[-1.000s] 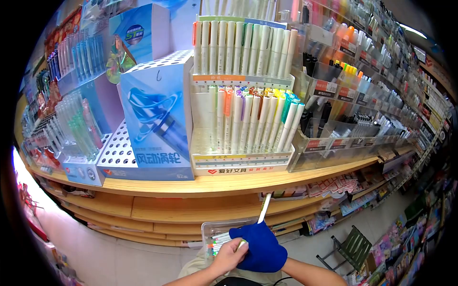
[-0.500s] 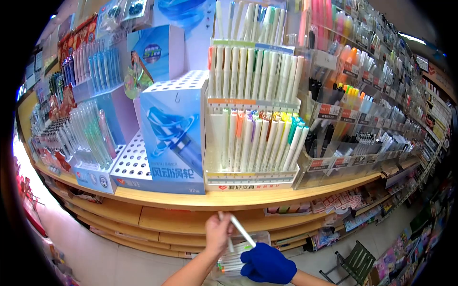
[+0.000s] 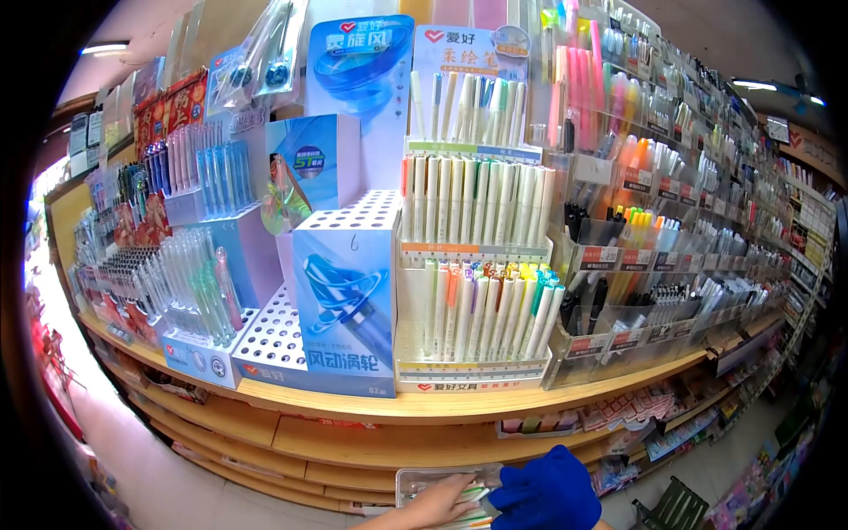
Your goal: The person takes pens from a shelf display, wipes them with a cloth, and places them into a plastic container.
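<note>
A clear plastic box [image 3: 424, 475] sits low in front of me, with slim white marker pens [image 3: 477, 521] lying in it, some with green or orange ends. Bare, my left hand [image 3: 442, 502] reaches into the box, its fingers closed around white pens; how many is hidden. My right hand [image 3: 548, 490], in a blue glove, is at the right side of the box; its fingers are mostly out of sight, and whether it holds anything does not show. Above both hands, a tiered pen rack [image 3: 473, 385] bears rows of white markers [image 3: 481, 314] with coloured tips.
A wooden shelf edge [image 3: 459, 408] runs between the display and my hands. Blue cardboard pen stands [image 3: 344, 309] with holes stand left of the rack, clear pen bins [image 3: 618, 340] right of it. Lower shelves [image 3: 353, 442] lie beneath. A folding stool [image 3: 676, 503] is at the lower right.
The view has tilted upward. Both hands have come down to the box; earlier they held white markers above it. The rack's bottom tier shows a gap at its left end, where a pen stood before.
</note>
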The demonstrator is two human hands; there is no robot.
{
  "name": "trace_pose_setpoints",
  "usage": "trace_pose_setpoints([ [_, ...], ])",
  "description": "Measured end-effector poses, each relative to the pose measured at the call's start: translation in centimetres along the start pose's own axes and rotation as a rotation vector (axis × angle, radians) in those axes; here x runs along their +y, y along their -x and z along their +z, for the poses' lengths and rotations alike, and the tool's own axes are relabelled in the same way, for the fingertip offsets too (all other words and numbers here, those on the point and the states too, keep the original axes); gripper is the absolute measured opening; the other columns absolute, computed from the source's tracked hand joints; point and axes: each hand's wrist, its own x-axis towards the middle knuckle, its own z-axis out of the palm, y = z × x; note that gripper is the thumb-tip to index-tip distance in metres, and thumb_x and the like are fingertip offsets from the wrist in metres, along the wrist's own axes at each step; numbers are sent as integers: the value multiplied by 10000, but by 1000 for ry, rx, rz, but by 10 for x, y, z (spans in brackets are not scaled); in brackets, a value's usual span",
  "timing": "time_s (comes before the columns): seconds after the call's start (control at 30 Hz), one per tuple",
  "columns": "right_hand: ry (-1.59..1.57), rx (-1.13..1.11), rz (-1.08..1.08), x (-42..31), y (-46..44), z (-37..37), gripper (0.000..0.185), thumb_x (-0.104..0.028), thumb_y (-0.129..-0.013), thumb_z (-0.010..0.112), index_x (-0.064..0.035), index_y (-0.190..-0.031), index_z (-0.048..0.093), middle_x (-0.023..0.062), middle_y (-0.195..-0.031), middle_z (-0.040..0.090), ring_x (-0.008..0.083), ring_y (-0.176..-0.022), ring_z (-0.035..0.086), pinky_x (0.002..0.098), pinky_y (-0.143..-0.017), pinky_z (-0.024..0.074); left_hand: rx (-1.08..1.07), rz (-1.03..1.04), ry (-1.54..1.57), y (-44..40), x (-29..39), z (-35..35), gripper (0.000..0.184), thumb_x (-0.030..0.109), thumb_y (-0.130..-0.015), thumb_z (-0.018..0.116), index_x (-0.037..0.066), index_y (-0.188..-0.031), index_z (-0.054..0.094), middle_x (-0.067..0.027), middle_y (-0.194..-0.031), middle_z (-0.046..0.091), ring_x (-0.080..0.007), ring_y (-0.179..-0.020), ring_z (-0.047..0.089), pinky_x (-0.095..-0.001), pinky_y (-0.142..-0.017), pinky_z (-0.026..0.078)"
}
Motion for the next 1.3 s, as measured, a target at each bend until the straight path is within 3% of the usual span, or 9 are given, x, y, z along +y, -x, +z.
trace_pose_setpoints([
  [0.23,-173,-172,177,29,9,15,169,-122,-486,664,-137,-494,496,15,-560,519,215,-495,515,324,-505,346,570,392,-129,-77,91,-139,215,-22,-750,621,0,-957,563,-161,-844,593,-316,-779,592,-357,-685,484],
  [0.33,-216,26,-532,62,20,36,130,-68,-470,642,-180,-535,624,10,-639,604,193,-568,583,289,-558,420,719,452,-370,-114,114,-195,371,-99,-720,559,-7,-1072,490,-201,-1012,513,-373,-963,516,-392,-818,433],
  [0.53,-150,99,-818,59,14,33,181,-66,-529,652,-124,-699,678,65,-786,649,188,-620,615,313,-548,481,727,190,-549,-156,119,-221,308,-36,-755,521,-46,-1054,444,-243,-1085,430,-413,-1010,459,-443,-847,418],
  [0.63,-937,-82,490,47,31,47,320,-119,-623,642,-52,-934,600,115,-777,627,176,-591,601,290,-498,488,547,45,-660,-165,117,-231,270,-19,-749,548,-38,-1001,452,-232,-1057,436,-416,-1018,463,-455,-830,433],
  [0.73,-1266,-122,673,48,28,46,302,-161,-765,548,-20,-1027,495,145,-724,593,172,-529,570,286,-431,476,390,-33,-713,-168,128,-249,239,5,-756,576,-14,-986,513,-196,-1041,488,-372,-979,506,-411,-834,428],
  [0.83,-767,-82,207,50,35,53,196,-183,-834,462,-29,-946,510,155,-694,571,189,-467,538,318,-401,470,291,-62,-638,-175,132,-267,221,34,-740,626,-16,-937,541,-180,-978,527,-349,-948,533,-387,-820,438],
  [0.93,-1365,-88,660,44,30,49,165,-195,-853,441,-45,-890,498,170,-659,545,200,-426,509,327,-350,433,227,-111,-699,-182,140,-276,184,58,-707,677,-25,-836,577,-183,-923,585,-338,-901,565,-386,-786,454],
  [1.03,-1601,-162,847,44,25,46,104,-178,-817,500,-77,-840,487,165,-618,522,204,-381,463,327,-306,382,147,-85,-729,-184,143,-283,135,8,-698,626,-26,-825,596,-206,-890,606,-357,-870,584,-405,-762,475],
  [1.3,-1327,-41,923,11,26,36,113,-158,-745,563,-108,-818,493,140,-578,506,189,-328,396,314,-262,318,22,-132,-885,-192,150,-283,150,24,-708,643,-40,-843,632,-212,-861,615,-355,-853,602,-395,-736,495],
])
